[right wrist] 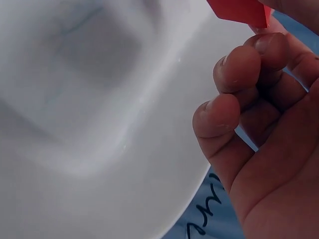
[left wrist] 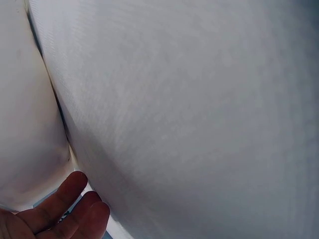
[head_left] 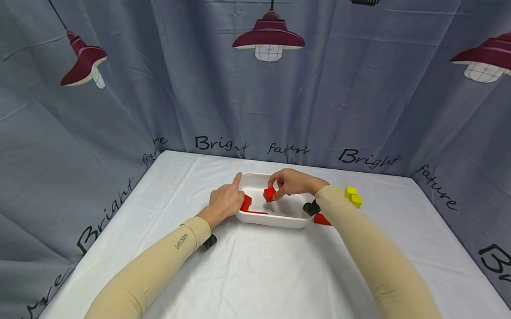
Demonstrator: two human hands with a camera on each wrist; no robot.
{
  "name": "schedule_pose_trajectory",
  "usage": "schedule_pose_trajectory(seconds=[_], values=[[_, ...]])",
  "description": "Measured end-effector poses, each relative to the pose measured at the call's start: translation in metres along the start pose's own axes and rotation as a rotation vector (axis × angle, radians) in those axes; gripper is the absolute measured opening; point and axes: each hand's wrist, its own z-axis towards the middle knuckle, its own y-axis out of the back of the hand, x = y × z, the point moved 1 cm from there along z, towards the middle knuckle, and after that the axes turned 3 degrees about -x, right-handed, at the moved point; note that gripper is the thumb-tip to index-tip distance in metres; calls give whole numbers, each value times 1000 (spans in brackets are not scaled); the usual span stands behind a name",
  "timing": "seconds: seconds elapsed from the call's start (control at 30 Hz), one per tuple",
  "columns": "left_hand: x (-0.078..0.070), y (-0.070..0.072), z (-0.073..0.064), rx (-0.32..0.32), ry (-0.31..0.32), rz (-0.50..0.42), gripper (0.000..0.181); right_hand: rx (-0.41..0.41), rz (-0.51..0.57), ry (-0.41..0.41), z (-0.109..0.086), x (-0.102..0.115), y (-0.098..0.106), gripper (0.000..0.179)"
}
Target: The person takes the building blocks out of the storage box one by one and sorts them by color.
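A white rectangular tray (head_left: 274, 220) sits on the table. My right hand (head_left: 296, 182) is over its inside, pinching a red cube (head_left: 269, 194) between thumb and fingertips; in the right wrist view only part of that cube (right wrist: 241, 11) shows, and the other fingers curl loosely. At the tray's left end my left hand (head_left: 226, 200) holds the rim, index finger stretched along it. The left wrist view has several of its fingers bent beside the tray's outer wall (left wrist: 30, 114), the thumb out of sight. Another red block (head_left: 246, 203) lies inside the left end, partly hidden by this hand.
A few yellow cubes (head_left: 355, 200) lie right of the tray, partly behind the right forearm. A red piece (head_left: 322, 219) rests outside the tray's right end, mostly covered by the sleeve. White cloth (head_left: 251, 272) covers the table; a grey curtain (head_left: 261, 108) hangs behind.
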Motion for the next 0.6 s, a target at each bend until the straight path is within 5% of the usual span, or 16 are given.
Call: schedule_pose_trajectory(seconds=[0.6], values=[[-1, 0, -1, 6, 5, -6, 62, -94, -8, -11, -49, -15, 16, 25]])
